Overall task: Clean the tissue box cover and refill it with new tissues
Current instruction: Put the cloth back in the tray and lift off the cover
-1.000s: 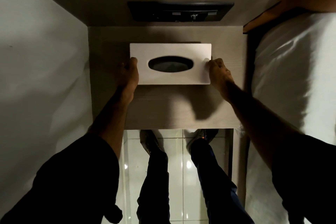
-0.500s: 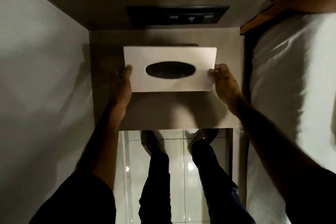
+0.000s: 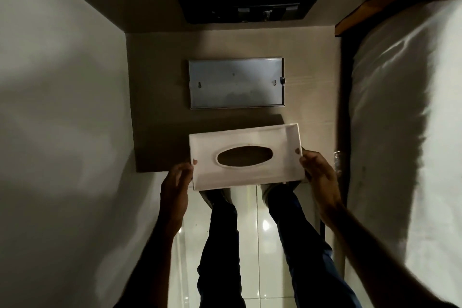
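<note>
A: How are the hands set?

B: Both arms reach forward from the lower corners. The left hand [image 3: 178, 181] clasps the left end of the tissue box cover [image 3: 246, 156], thumb tip hooked over its rim and the fingers behind. The right hand [image 3: 317, 173] grips the right end the same way, a thumb tip showing over the rim and the fingers wrapped round the outside.

A: And where is the cover?

B: Held in the air over the near edge of the small wooden table [image 3: 155, 97], tilted so its hollow inside faces the camera. The oval slot shows in the middle, and through it something brown. Its lower edge hangs past the table's near edge, above the person's shoes and the glossy floor tiles [image 3: 252, 252].

A: What differs from a moment ago?

B: Half a second back the cover sat lower toward the table, plain top side up, with a hand pressed at each end. Now it is lifted off and drawn toward the person, turned to show its inside. That uncovers a grey base plate [image 3: 236, 82] lying flat near the table's middle, well clear of the cover, with two keyhole slots in it. The dark switch panel [image 3: 250, 6] on the wall beyond the far edge is unchanged.
</note>
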Demonstrator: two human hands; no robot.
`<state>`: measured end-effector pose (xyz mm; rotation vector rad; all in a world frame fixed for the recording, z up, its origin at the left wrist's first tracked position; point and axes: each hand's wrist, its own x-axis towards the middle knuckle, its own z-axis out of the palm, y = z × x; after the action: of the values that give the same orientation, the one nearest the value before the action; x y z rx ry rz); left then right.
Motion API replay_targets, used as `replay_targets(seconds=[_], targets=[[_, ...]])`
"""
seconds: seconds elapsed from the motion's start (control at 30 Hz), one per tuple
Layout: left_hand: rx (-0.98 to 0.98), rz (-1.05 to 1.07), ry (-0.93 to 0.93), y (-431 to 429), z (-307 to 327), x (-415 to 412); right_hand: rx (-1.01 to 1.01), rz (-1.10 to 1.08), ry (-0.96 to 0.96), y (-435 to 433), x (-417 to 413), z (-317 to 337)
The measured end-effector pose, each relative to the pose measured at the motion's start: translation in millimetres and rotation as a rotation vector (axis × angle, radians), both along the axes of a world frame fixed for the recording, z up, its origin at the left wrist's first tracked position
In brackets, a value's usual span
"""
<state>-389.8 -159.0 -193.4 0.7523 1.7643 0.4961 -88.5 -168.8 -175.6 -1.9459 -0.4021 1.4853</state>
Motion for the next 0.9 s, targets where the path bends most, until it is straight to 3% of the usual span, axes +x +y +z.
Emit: replay_targets(seconds=[0.27, 0.63, 0.8, 0.9], targets=[[0.084, -0.049, 0.197, 10, -36, -3, 0.136, 0.008, 0.029, 0, -6, -44], [0.045, 0.007, 0.196, 27, -50, -3, 0.150, 0.075, -0.026, 7, -5, -56], [0.069, 0.065, 0.216, 30, -38, -3, 0.208, -0.002, 0.103, 10, 9, -33], [0.166, 0.023, 0.242, 40, -12, 16, 0.284, 0.039, 0.013, -4, 36, 8]])
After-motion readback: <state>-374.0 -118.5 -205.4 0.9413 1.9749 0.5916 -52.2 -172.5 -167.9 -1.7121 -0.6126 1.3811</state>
